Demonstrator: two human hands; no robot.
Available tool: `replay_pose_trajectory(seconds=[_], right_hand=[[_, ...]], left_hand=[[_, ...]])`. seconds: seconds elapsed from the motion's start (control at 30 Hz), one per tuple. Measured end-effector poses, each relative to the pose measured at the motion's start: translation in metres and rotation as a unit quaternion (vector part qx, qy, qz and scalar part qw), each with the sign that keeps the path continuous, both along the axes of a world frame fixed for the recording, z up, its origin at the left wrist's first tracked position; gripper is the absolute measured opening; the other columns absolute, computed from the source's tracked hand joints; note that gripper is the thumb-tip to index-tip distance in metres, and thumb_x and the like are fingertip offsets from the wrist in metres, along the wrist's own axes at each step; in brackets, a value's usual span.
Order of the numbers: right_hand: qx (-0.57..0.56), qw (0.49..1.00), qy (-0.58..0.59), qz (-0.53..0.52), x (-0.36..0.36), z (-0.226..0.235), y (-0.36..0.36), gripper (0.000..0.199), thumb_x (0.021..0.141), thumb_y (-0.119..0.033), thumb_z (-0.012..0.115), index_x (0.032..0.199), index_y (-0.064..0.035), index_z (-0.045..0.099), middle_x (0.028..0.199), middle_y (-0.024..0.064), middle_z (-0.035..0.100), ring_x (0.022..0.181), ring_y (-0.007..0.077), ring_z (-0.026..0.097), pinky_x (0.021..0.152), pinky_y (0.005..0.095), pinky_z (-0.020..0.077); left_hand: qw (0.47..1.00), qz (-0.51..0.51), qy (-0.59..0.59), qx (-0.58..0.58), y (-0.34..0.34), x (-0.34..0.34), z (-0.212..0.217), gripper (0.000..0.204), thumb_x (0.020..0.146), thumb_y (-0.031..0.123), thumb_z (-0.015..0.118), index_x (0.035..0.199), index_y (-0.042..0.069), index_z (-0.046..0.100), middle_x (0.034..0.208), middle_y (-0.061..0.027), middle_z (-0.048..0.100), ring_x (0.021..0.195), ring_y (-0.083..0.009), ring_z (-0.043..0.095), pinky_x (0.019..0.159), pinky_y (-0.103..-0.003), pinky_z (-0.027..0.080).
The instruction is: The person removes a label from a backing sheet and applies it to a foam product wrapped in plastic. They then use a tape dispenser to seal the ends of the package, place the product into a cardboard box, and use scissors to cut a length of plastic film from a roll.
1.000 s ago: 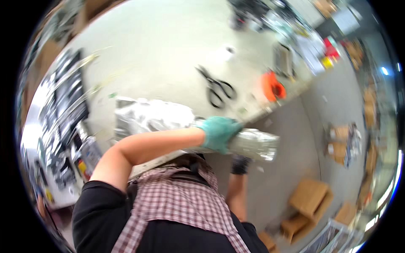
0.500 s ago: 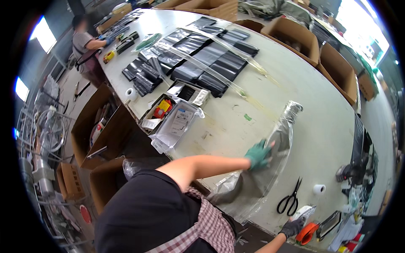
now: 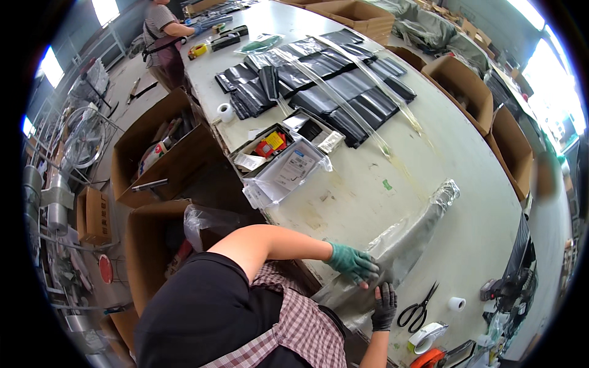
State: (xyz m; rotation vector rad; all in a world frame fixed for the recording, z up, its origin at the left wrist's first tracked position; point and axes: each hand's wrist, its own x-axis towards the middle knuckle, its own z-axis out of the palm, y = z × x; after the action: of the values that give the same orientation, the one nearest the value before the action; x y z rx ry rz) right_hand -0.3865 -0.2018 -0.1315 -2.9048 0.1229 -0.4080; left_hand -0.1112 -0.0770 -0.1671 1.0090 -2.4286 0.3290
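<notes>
My left hand (image 3: 354, 263), in a green glove with bare fingertips, lies open and flat on a long grey bundle wrapped in clear plastic film (image 3: 410, 240). Beside it my right hand (image 3: 384, 306), in a dark grey glove, rests open at the bundle's right edge with its fingers stretched out. The bundle runs from the table's near edge up to a crinkled, narrower far end. Black-handled scissors (image 3: 418, 308) lie just right of my right hand. A tape roll in a pale holder (image 3: 427, 337) stands nearer the edge.
A small white roll (image 3: 456, 303) and an orange tape dispenser (image 3: 427, 357) are at the right. Beyond, black plastic-wrapped packs (image 3: 343, 92) lie under clear strips. A box (image 3: 291, 168) of small items sits at the left edge. Cardboard boxes (image 3: 169, 165) flank the table; a co-worker (image 3: 164, 37) stands far left.
My right hand has left the tape roll at the near right and come to the bundle. My left hand has slid nearer along it. The view has shifted.
</notes>
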Motion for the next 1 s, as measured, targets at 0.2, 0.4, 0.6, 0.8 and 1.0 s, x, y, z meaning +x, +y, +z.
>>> replay_pose_trajectory(seconds=[0.2, 0.4, 0.6, 0.8, 1.0], right_hand=[[-0.033, 0.998, 0.028, 0.040, -0.018, -0.009, -0.005, 0.052, 0.075, -0.006, 0.054, 0.126, -0.0186, 0.052, 0.132, 0.0162, 0.048, 0.121, 0.0382, 0.046, 0.101, 0.0515, 0.0344], [-0.062, 0.996, 0.064, 0.033, -0.019, -0.014, -0.018, 0.058, 0.074, -0.007, 0.052, 0.130, -0.0206, 0.049, 0.136, 0.0147, 0.046, 0.126, 0.0369, 0.042, 0.105, 0.0509, 0.0301], [0.027, 0.998, 0.058, 0.029, -0.001, 0.023, 0.001, 0.048, 0.076, -0.005, 0.049, 0.123, -0.0121, 0.058, 0.133, 0.0127, 0.051, 0.126, 0.0325, 0.044, 0.105, 0.0439, 0.0332], [0.506, 0.833, -0.118, -0.190, -0.002, 0.003, 0.001, 0.036, 0.092, -0.017, 0.051, 0.122, 0.0008, 0.057, 0.130, 0.0116, 0.053, 0.127, 0.0208, 0.042, 0.108, 0.0347, 0.0290], [0.566, 0.685, -0.271, -0.371, 0.060, -0.037, -0.015, 0.030, 0.094, -0.032, 0.055, 0.081, -0.0065, 0.063, 0.073, -0.0049, 0.051, 0.068, 0.0091, 0.042, 0.062, 0.0270, 0.0373]], left_hand=[[0.994, -0.057, 0.076, 0.052, 0.004, 0.001, -0.003, 0.066, 0.091, 0.020, 0.049, 0.148, 0.027, 0.016, 0.149, -0.0142, 0.028, 0.136, -0.0347, 0.027, 0.109, -0.054, 0.023], [0.993, 0.056, 0.076, 0.065, 0.009, -0.002, -0.002, 0.066, 0.088, 0.023, 0.054, 0.146, 0.029, 0.023, 0.149, -0.0144, 0.026, 0.135, -0.0371, 0.029, 0.108, -0.055, 0.024], [0.987, 0.011, 0.091, 0.132, 0.017, 0.002, 0.003, 0.061, 0.079, 0.016, 0.063, 0.135, 0.030, 0.044, 0.143, -0.0116, 0.038, 0.133, -0.0377, 0.032, 0.107, -0.052, 0.026], [0.733, 0.066, 0.601, 0.312, 0.001, -0.024, 0.015, 0.025, 0.092, 0.021, 0.056, 0.112, 0.008, 0.061, 0.110, -0.0083, 0.062, 0.105, -0.0212, 0.054, 0.093, -0.035, 0.042], [0.576, 0.429, 0.620, 0.316, -0.034, -0.011, 0.016, 0.045, 0.094, 0.045, 0.045, 0.090, 0.004, 0.065, 0.074, -0.0191, 0.060, 0.065, -0.0254, 0.056, 0.065, -0.037, 0.046]])
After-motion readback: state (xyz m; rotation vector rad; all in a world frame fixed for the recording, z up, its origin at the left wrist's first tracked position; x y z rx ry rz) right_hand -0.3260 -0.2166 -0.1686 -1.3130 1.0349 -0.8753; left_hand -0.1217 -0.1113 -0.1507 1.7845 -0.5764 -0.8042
